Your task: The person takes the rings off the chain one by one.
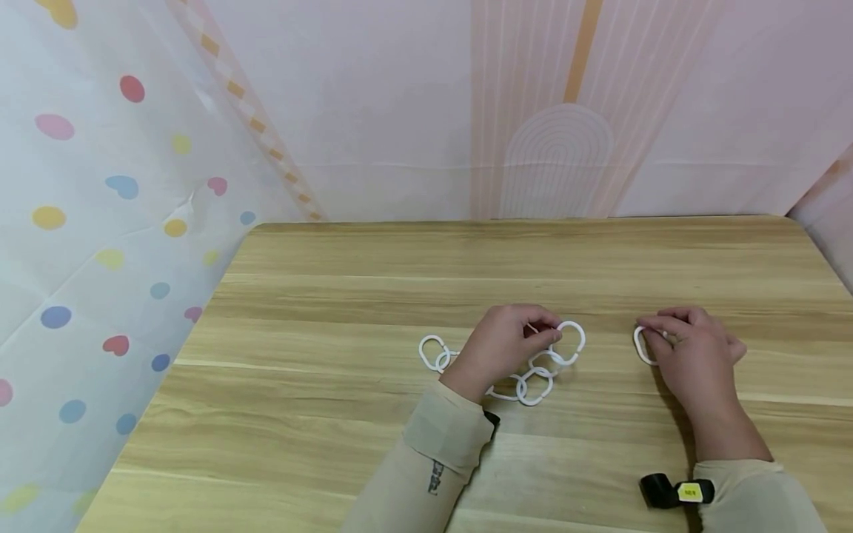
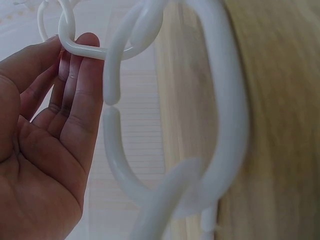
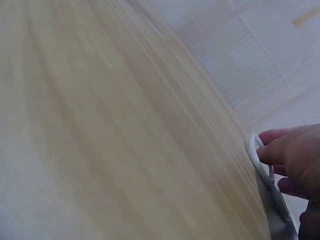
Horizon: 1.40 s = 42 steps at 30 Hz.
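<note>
Head view: left hand (image 1: 504, 342) pinches white chain (image 1: 520, 389), long axis roughly left-right; right hand (image 1: 696, 357) pinches separate link (image 1: 637, 348).

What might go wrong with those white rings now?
The left hand pinches the white chain; its big near link in the left wrist view has a gap, so a hard tug might pull it apart. The right hand only pinches the single white ring, so that might slip.
</note>
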Each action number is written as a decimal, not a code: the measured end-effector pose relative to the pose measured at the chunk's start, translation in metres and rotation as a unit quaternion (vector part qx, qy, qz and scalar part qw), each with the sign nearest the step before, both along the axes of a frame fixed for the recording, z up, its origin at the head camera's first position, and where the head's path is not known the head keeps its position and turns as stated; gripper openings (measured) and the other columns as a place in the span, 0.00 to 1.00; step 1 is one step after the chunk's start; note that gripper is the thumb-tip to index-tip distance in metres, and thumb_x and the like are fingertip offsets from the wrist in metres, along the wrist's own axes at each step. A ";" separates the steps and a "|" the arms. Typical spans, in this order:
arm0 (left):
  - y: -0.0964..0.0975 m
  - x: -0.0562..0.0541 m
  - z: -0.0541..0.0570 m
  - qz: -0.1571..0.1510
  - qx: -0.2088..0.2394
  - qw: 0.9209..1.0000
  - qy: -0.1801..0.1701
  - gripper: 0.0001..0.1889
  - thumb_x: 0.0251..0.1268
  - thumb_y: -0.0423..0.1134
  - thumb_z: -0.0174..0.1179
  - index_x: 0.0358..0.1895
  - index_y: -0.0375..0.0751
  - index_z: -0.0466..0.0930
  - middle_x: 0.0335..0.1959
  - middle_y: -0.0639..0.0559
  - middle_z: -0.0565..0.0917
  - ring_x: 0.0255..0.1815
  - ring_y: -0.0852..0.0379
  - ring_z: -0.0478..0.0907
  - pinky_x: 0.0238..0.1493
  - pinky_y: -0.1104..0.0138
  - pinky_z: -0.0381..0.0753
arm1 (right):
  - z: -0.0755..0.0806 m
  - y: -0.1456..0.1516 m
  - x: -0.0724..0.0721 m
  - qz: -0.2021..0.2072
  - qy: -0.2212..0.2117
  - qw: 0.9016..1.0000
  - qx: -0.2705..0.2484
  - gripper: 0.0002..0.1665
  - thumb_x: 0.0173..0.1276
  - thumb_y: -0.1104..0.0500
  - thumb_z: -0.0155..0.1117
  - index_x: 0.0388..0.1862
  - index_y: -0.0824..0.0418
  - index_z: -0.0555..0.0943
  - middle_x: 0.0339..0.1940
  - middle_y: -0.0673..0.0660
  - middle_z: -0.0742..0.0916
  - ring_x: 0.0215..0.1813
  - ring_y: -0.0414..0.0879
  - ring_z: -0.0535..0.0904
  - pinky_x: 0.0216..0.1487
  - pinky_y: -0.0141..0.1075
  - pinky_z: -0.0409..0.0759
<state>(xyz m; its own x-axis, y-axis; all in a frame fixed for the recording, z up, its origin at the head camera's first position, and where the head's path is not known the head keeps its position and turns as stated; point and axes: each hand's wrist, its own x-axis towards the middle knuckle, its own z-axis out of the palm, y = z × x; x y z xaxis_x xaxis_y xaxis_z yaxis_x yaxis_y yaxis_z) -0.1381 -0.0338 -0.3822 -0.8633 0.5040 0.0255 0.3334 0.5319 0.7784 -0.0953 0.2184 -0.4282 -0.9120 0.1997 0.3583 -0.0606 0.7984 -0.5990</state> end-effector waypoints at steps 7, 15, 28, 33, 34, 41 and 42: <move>0.000 0.000 0.001 0.000 -0.004 1.000 0.000 0.07 0.69 0.41 0.65 0.46 0.46 0.88 0.36 0.63 0.86 0.35 0.70 0.78 0.40 0.77 0.77 | 0.000 0.002 0.000 -0.006 -0.024 1.000 -0.002 0.07 0.66 0.68 0.69 0.43 0.67 0.88 0.51 0.70 0.80 0.55 0.71 0.69 0.50 0.63 0.48; 0.000 0.001 0.001 -0.004 -0.004 1.000 0.003 0.08 0.70 0.41 0.65 0.46 0.46 0.88 0.37 0.62 0.86 0.36 0.70 0.79 0.41 0.77 0.77 | 0.002 0.008 0.003 -0.010 -0.056 0.998 -0.003 0.08 0.69 0.66 0.67 0.45 0.67 0.86 0.54 0.71 0.78 0.59 0.73 0.67 0.53 0.66 0.46; -0.001 0.000 0.006 -0.014 -0.015 1.000 0.012 0.08 0.70 0.42 0.65 0.47 0.46 0.88 0.37 0.62 0.86 0.37 0.70 0.79 0.43 0.77 0.77 | 0.012 0.009 0.001 -0.040 -0.011 0.998 -0.041 0.10 0.69 0.63 0.67 0.43 0.71 0.85 0.51 0.72 0.81 0.56 0.71 0.71 0.54 0.61 0.46; -0.001 -0.001 0.006 -0.018 -0.012 1.000 0.015 0.08 0.70 0.41 0.65 0.47 0.45 0.88 0.37 0.61 0.86 0.37 0.70 0.78 0.43 0.77 0.77 | 0.020 -0.002 0.002 -0.020 0.009 0.998 -0.059 0.09 0.69 0.62 0.68 0.41 0.70 0.86 0.49 0.70 0.83 0.56 0.69 0.72 0.56 0.62 0.47; -0.001 -0.001 0.006 -0.018 -0.011 1.000 0.016 0.08 0.70 0.41 0.65 0.47 0.45 0.88 0.37 0.61 0.86 0.37 0.70 0.78 0.42 0.77 0.77 | 0.022 -0.004 0.002 -0.013 0.015 0.998 -0.062 0.09 0.69 0.63 0.68 0.41 0.70 0.86 0.48 0.70 0.83 0.55 0.67 0.74 0.56 0.61 0.49; 0.004 -0.001 0.009 -0.022 -0.003 1.000 0.014 0.07 0.69 0.41 0.66 0.46 0.46 0.88 0.35 0.63 0.85 0.36 0.70 0.78 0.41 0.77 0.76 | 0.033 -0.022 0.008 0.059 0.008 0.996 -0.066 0.11 0.72 0.57 0.66 0.45 0.63 0.87 0.42 0.58 0.85 0.41 0.31 0.72 0.39 0.28 0.69; 0.004 0.000 0.009 -0.022 -0.003 1.000 0.013 0.07 0.69 0.41 0.66 0.45 0.46 0.88 0.35 0.63 0.84 0.36 0.70 0.78 0.41 0.77 0.76 | 0.035 -0.026 0.010 0.075 0.001 0.995 -0.070 0.11 0.73 0.56 0.65 0.46 0.62 0.88 0.40 0.55 0.85 0.41 0.30 0.72 0.38 0.29 0.69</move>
<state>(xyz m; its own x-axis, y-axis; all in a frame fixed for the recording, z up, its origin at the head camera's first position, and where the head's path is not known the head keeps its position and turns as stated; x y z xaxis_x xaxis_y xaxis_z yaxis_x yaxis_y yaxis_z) -0.1377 -0.0298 -0.3732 -0.8389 0.5425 0.0439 0.3768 0.5207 0.7661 -0.0851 0.1928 -0.3930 -0.9348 0.1099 0.3377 -0.1732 0.6891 -0.7036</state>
